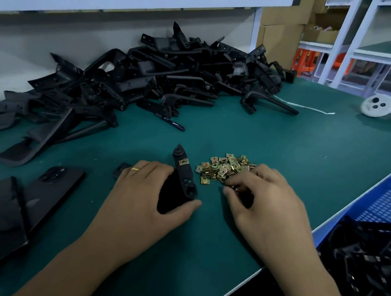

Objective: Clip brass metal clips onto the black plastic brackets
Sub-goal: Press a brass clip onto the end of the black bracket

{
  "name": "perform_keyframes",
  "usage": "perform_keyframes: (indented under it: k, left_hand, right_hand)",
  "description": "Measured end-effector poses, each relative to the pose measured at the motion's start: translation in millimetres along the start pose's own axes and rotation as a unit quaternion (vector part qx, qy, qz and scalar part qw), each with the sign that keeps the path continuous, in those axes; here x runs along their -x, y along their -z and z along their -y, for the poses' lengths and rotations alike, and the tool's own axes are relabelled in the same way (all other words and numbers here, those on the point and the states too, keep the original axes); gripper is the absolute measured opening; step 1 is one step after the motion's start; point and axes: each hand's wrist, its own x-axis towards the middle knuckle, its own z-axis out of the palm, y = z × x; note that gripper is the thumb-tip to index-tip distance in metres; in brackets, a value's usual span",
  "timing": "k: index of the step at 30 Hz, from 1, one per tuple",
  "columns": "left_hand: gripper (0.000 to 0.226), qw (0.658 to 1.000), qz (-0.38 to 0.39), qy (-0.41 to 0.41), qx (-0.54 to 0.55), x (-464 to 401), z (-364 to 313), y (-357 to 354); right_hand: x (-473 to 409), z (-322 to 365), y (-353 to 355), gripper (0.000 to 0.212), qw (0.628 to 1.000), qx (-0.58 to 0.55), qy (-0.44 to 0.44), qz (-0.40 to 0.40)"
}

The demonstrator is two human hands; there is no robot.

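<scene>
Bracket (183,181), one clip (183,162) already fitted, is gripped by left hand (147,190) on table (281,141); right hand (262,192) pinches into clip pile (225,168), hold unclear, so two nested clips may be lifted.

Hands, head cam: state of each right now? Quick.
Left hand: grips a black plastic bracket that already carries one brass clip.
Right hand: fingers curled at the brass clip pile; whether it holds a clip cannot be told.

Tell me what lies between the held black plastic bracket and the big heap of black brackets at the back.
Head view: between the held bracket and the heap lies bare green mat.
</scene>
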Motion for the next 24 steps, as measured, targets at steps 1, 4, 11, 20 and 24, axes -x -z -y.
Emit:
perform_keyframes:
  k: [1, 4, 11, 20, 24]
  left_hand:
    - [0.054, 1.0, 0.002, 0.002, -0.002, 0.1, 0.3, 0.2]
    - [0.056, 1.0, 0.005, 0.006, -0.009, -0.1, 1.1, 0.6]
    - [0.057, 1.0, 0.009, 0.007, -0.018, -0.5, 1.2, 0.0]
    - [0.056, 1.0, 0.008, 0.007, -0.016, -1.1, 2.4, -1.5]
    - [0.049, 1.0, -0.007, -0.02, -0.022, -2.1, 3.0, -1.0]
  right_hand:
    - [-0.3, 0.4, -0.5, 0.009, 1.0, 0.019, 0.004, -0.003]
    - [0.1, -1.7, -1.8, 0.005, 0.999, 0.022, 0.028, -0.008]
    - [0.5, -4.6, 4.1, 0.009, 0.993, -0.105, 0.033, 0.035]
    - [-0.5, -3.5, 5.4, 0.011, 0.991, -0.077, 0.075, 0.079]
    - [-1.6, -3.4, 12.7, 0.016, 0.963, -0.254, 0.051, 0.07]
